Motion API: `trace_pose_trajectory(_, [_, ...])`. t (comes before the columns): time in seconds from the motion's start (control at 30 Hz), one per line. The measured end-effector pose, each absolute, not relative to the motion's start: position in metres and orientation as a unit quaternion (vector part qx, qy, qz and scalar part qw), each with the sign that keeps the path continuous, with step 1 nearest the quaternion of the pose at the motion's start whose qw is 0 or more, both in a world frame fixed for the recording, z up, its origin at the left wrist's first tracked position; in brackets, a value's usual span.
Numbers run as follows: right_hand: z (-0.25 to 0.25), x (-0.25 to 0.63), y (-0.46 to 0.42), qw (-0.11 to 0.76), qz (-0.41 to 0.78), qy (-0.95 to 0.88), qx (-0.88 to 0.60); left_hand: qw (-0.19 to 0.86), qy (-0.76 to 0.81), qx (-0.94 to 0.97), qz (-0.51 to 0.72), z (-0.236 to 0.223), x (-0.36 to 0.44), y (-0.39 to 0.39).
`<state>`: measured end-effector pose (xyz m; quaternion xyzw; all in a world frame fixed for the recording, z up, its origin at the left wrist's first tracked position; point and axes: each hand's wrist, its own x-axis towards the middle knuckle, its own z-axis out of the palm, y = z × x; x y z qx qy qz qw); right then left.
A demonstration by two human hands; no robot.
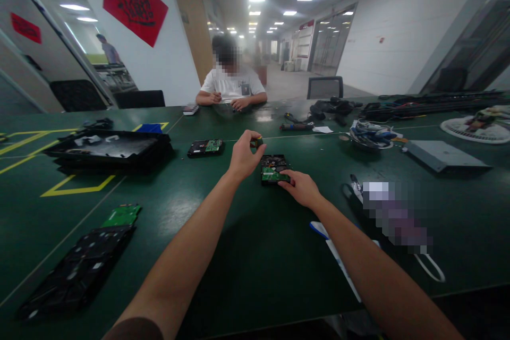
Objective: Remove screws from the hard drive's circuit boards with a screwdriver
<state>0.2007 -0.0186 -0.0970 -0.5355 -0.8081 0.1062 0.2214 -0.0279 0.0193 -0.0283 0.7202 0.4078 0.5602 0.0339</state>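
Two bare hands meet over an opened hard drive (273, 161) at the centre of the head view, where it lies flat on the green table (247, 281). The right hand (303, 188) grips the drive's near right corner, fingertips beside the green circuit board (271, 174). The left hand (244, 156), just above and to the left, pinches a small dark-and-yellow item (260, 142) between thumb and fingers; its shape is too hidden to name.

The step in hand looks like close work on the drive, one hand steadying it. The next move probably calls for a firm right hold and a careful left fingertip, since the board's edge seems easy to catch.

Left of centre sits a second drive (205, 147), near enough to be bumped. A black tray-like housing (109, 147) fills the middle left, and a black frame (77, 271) lies lower left. A blue-and-white item (319, 230) lies partly hidden by the right forearm, perhaps snagging it. Bundled cables (371, 135) and a grey metal box (446, 155) stand at right; a co-worker (235, 82) sits opposite, upper centre.
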Motion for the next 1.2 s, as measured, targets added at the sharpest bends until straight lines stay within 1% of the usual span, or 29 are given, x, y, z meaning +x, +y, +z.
trace_pose_trajectory(0.47, [-0.0985,0.2013,-0.0186,0.226,0.101,-0.808,-0.534,0.054,0.375,0.761,0.526,-0.0256,-0.0251,0.0114])
trace_pose_trajectory(0.6, [-0.0976,0.2014,-0.0191,0.229,0.104,-0.811,-0.529,0.074,0.374,0.768,0.514,-0.0255,-0.0231,0.0112])
trace_pose_trajectory(0.97, [-0.0986,0.2012,-0.0181,0.231,0.105,-0.808,-0.531,0.135,0.385,0.735,0.541,-0.0273,-0.0227,0.0134])
trace_pose_trajectory(1.07, [-0.0985,0.2011,-0.0186,0.230,0.100,-0.808,-0.533,0.119,0.383,0.753,0.521,-0.0247,-0.0236,0.0123])
trace_pose_trajectory(1.2, [-0.0975,0.2008,-0.0193,0.226,0.102,-0.803,-0.542,0.050,0.377,0.764,0.522,-0.0213,-0.0263,0.0113])
